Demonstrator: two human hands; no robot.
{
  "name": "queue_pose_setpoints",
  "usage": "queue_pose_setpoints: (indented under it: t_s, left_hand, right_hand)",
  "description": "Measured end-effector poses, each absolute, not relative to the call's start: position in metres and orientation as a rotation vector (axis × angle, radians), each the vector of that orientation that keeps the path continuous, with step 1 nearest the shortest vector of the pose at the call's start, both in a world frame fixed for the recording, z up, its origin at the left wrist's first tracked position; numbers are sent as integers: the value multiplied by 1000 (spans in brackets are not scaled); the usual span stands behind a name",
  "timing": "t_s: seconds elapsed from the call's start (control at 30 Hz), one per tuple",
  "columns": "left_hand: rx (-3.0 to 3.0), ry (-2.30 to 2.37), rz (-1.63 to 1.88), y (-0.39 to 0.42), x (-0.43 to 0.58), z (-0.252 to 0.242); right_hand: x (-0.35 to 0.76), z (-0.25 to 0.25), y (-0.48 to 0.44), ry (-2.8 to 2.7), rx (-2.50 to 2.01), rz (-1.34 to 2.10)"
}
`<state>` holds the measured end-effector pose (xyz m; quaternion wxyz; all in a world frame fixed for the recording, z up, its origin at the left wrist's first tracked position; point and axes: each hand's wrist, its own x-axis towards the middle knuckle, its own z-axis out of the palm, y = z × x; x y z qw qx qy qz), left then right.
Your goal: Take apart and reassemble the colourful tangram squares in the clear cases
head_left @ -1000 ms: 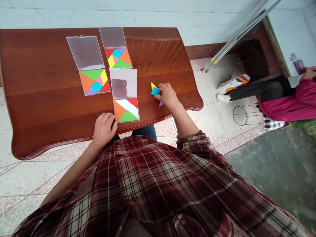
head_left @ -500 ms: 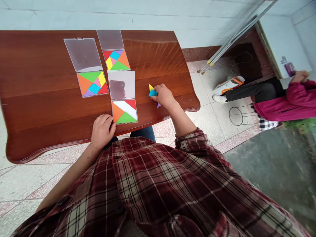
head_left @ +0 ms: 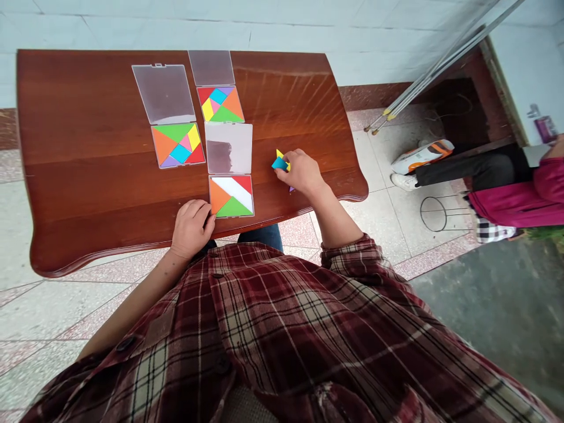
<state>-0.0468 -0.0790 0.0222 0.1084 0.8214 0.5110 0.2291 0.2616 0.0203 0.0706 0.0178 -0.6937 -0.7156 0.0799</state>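
The nearest tangram case [head_left: 250,216] lies unfolded at the table's front edge. Red, orange and green pieces sit in it, with a white band of its base showing between them. My left hand [head_left: 191,229] is closed at its lower left corner, thumb and fingertips on the rim. To the right, my right hand [head_left: 304,171] pinches a blue square tangram piece [head_left: 279,164], which looks tilted. Beneath and beside these fingers are a yellow piece [head_left: 279,153] and a purple piece [head_left: 291,189], both partly hidden by the hand.
Two more open tangram cases, a left one [head_left: 178,145] and a back one [head_left: 220,104], hold coloured pieces on the wooden table [head_left: 88,176]. Crutches [head_left: 423,70] lean at the wall. A person in a magenta top [head_left: 506,200] sits at right beside a wire stand [head_left: 433,214].
The view has shifted, so the table appears further right. In my right hand the blue piece has tipped up from lying flatter. My left hand stays at the case's corner.
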Motion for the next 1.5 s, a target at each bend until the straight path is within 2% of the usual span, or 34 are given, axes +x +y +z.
queue_pose_setpoints:
  t_s: [0.37, 0.63, 0.83, 1.1, 1.3, 1.5]
  left_hand:
    - [2429, 1489, 704, -77, -47, 23]
    - [2458, 1495, 704, -76, -48, 22]
    - [2435, 1506, 701, -76, -48, 22]
    - [2401, 1503, 676, -79, -47, 22]
    - [2384, 1503, 651, -79, -45, 24]
    - [2349, 1515, 640, -80, -45, 26]
  right_hand:
    - [295, 85, 23, -2034, -2138, 218]
    - [259, 75, 8, -2294, -2203, 425]
    - [271, 65, 42, -2159, -2319, 284]
    - [275, 55, 75, -2202, -2398, 395]
    - [268, 73, 64, -2200, -2176, 387]
    - [200, 101, 34, -2573, -1808, 570]
